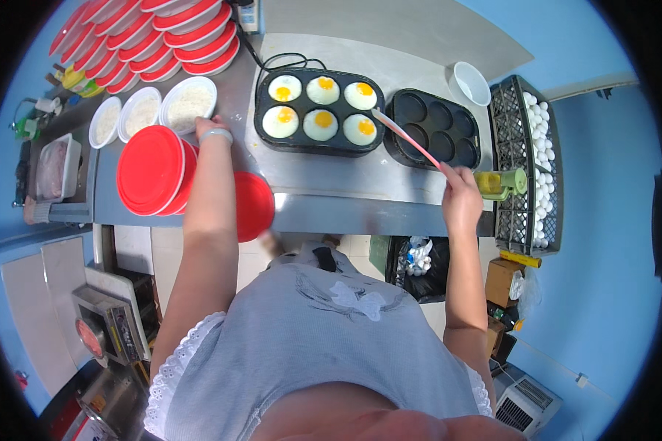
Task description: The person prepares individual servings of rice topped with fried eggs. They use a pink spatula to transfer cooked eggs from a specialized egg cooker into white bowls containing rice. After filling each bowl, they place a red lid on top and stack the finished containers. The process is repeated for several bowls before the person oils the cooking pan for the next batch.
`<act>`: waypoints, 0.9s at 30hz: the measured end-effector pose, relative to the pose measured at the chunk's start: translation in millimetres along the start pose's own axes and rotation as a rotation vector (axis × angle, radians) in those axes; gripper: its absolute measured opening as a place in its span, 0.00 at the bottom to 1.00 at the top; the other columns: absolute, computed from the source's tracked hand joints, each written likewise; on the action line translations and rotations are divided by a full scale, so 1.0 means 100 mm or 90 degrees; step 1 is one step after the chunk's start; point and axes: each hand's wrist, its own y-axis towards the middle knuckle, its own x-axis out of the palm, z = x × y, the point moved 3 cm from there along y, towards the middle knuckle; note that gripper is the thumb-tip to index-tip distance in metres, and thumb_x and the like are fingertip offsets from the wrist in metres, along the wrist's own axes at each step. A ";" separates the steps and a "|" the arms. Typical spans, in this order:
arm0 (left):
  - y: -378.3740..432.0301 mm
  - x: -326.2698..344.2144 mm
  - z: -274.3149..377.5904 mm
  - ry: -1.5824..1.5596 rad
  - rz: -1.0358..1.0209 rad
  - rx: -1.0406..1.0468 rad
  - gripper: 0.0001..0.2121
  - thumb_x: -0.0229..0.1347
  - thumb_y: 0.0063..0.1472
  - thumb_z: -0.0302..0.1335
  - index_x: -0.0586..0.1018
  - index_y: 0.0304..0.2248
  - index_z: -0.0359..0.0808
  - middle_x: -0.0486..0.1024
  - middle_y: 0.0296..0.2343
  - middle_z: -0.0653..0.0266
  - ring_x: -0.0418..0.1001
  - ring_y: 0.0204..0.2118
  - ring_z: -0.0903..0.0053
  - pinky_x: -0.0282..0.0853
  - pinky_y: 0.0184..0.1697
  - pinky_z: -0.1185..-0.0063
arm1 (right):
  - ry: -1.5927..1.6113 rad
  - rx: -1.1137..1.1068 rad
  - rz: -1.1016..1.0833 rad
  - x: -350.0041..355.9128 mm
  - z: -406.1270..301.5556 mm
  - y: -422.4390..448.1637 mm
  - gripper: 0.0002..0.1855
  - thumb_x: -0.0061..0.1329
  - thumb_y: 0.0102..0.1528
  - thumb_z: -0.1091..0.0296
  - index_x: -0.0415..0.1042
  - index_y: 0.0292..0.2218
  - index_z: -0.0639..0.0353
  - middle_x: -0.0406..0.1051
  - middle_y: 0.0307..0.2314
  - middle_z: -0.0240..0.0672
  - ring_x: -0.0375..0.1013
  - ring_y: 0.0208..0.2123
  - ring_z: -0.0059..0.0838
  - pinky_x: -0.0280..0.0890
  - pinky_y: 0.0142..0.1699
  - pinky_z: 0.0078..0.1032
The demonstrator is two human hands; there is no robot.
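My right hand point(462, 193) grips the pink handle of a spatula point(408, 138), whose tip reaches the right edge of an electric egg cooker point(314, 144). Several eggs with yellow yolks, such as a fried egg point(359, 129), lie in its round wells. My left hand point(212, 128) is at the lower rim of a white bowl of rice point(189, 103); whether its fingers grip the rim I cannot tell. Two more bowls of rice point(139, 113) stand to the left. Below them is a stack of red lids point(150, 170), and another red lid point(254, 206) lies beside my left forearm.
A second black multi-well pan point(433, 151) has bare wells. Behind it stands a translucent bowl point(470, 84). An oil bottle with a green top point(499, 183) is near a black crate point(510, 220) of white eggs. Red-lidded containers point(198, 41) are piled at back left.
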 end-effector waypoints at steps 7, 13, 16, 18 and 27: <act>-0.65 0.25 0.16 -0.017 -0.170 0.057 0.15 0.42 0.55 0.25 0.61 0.42 0.28 0.65 0.39 0.55 0.68 0.38 0.69 0.69 0.37 0.79 | -0.054 -0.135 -0.034 0.15 -0.10 0.45 0.17 0.42 0.38 0.79 0.73 0.31 0.50 0.64 0.23 0.30 0.67 0.26 0.31 0.63 0.28 0.26; -1.55 -0.09 0.25 0.062 -0.363 -0.045 0.14 0.41 0.55 0.21 0.61 0.42 0.30 0.63 0.40 0.55 0.65 0.41 0.70 0.68 0.41 0.76 | -0.104 -0.204 -0.048 0.16 -0.19 0.66 0.14 0.42 0.39 0.74 0.74 0.30 0.50 0.64 0.21 0.29 0.67 0.25 0.28 0.63 0.28 0.25; -2.08 -0.42 0.41 0.105 -0.400 -0.129 0.14 0.40 0.56 0.21 0.60 0.43 0.31 0.62 0.41 0.56 0.65 0.42 0.71 0.67 0.43 0.76 | -0.095 -0.213 -0.075 0.07 -0.23 0.73 0.13 0.41 0.40 0.74 0.73 0.30 0.50 0.64 0.22 0.29 0.67 0.26 0.28 0.63 0.29 0.25; -2.37 -0.63 0.51 0.142 -0.421 -0.153 0.15 0.39 0.57 0.22 0.59 0.45 0.31 0.61 0.41 0.56 0.64 0.42 0.71 0.67 0.44 0.79 | -0.104 -0.228 -0.085 0.06 -0.24 0.73 0.13 0.42 0.40 0.74 0.73 0.30 0.50 0.64 0.22 0.29 0.67 0.26 0.28 0.63 0.28 0.25; -2.63 -1.49 0.78 0.350 -0.491 -0.242 0.18 0.39 0.57 0.22 0.55 0.47 0.34 0.61 0.43 0.56 0.67 0.41 0.72 0.70 0.40 0.80 | -0.249 -0.253 -0.136 0.16 -0.36 0.90 0.10 0.42 0.42 0.72 0.73 0.28 0.52 0.65 0.23 0.32 0.69 0.27 0.31 0.64 0.29 0.27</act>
